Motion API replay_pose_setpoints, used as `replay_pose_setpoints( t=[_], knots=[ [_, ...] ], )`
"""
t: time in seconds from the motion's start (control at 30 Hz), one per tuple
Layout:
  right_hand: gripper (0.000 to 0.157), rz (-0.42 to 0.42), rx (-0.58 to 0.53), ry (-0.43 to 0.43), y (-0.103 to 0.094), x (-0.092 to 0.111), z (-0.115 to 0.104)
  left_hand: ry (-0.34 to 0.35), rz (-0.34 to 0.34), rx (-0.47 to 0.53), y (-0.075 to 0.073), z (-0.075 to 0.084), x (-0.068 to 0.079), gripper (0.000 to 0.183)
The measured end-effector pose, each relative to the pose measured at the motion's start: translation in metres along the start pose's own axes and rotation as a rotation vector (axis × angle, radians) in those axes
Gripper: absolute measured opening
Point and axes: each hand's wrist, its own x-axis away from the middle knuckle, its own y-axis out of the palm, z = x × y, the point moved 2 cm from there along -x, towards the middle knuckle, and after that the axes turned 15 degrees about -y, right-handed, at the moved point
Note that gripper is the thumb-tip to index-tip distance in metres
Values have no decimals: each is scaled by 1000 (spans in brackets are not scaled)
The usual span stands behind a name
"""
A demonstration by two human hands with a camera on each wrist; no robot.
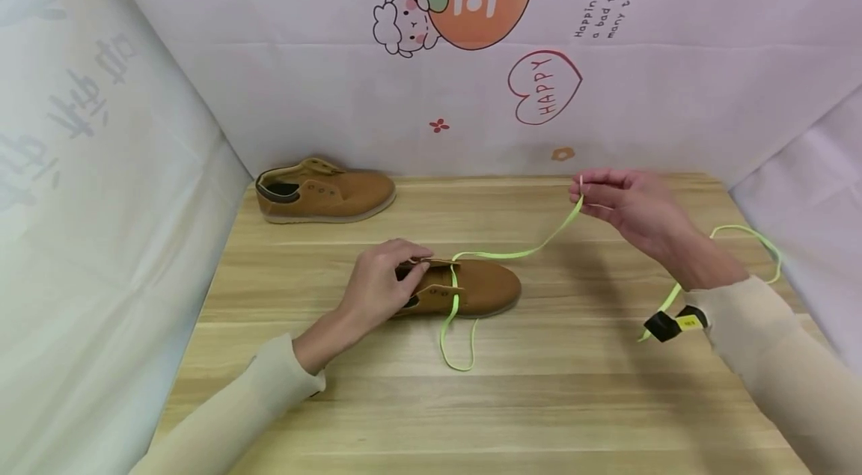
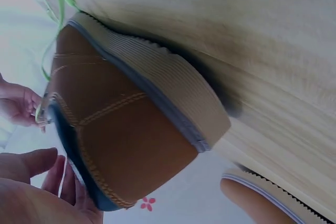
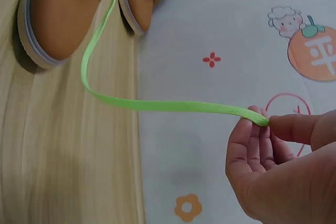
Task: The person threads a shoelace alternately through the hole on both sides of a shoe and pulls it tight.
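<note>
A brown shoe (image 1: 494, 284) stands on the wooden table, toe to the right. My left hand (image 1: 380, 277) holds it at the ankle opening, fingers along the far eyelet flap and thumb over the opening. A flat neon-green shoelace (image 1: 539, 247) crosses the front of the eyelet flaps, with one loose length on the table at the shoe's near side. The other length rises to my right hand (image 1: 633, 209), raised at the back right, which pinches it near its end between thumb and fingers. In the right wrist view the lace (image 3: 168, 105) hangs in a slack curve.
A second brown shoe (image 1: 357, 194), its eyelets unlaced, stands at the back left by the white wall sheet (image 1: 323, 101). Another green lace (image 1: 764, 236) lies at the right, partly hidden under my right forearm. Printed white sheets enclose the table's back and sides.
</note>
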Motion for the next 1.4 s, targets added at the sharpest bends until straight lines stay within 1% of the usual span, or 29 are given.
replay_pose_setpoints(
  t=[0.1, 0.17, 0.23, 0.3, 0.4, 0.43, 0.53, 0.63, 0.73, 0.93, 1.07, 1.23, 1.4],
  knots=[
    [16, -55, -2, 3, 10, 4, 3, -1, -44, 26, 0, 4, 5, 8],
    [16, -87, 24, 1, 17, 8, 5, -26, -89, 32, 2, 5, 8, 5],
    [17, -112, 103, 1, 23, 12, 6, -67, -125, 32, 3, 6, 10, 4],
    [22, -126, 209, 2, 29, 16, 5, -108, -155, 27, 5, 6, 11, 4],
    [31, -134, 380, 2, 37, 21, 5, -151, -178, 14, 7, 6, 12, 4],
    [33, -137, 397, 1, 40, 22, 5, -161, -183, 9, 8, 6, 12, 5],
    [33, -154, 414, -17, 48, 26, 6, -172, -186, 1, 9, 7, 12, 4],
    [29, -179, 368, -58, 58, 30, 8, -183, -181, 4, 9, 7, 13, 4],
    [25, -194, 366, -86, 67, 33, 9, -202, -174, 0, 10, 6, 12, 4],
    [21, -239, 461, -53, 83, 42, 13, -238, -171, -16, 12, 6, 11, 6],
    [15, -292, 516, -42, 92, 46, 18, -251, -174, -33, 13, 6, 9, 7],
    [9, -357, 529, -38, 102, 49, 29, -256, -175, -57, 15, 7, 6, 8],
    [13, -417, 559, -53, 115, 48, 42, -243, -166, -45, 15, 6, 6, 8]
  ],
)
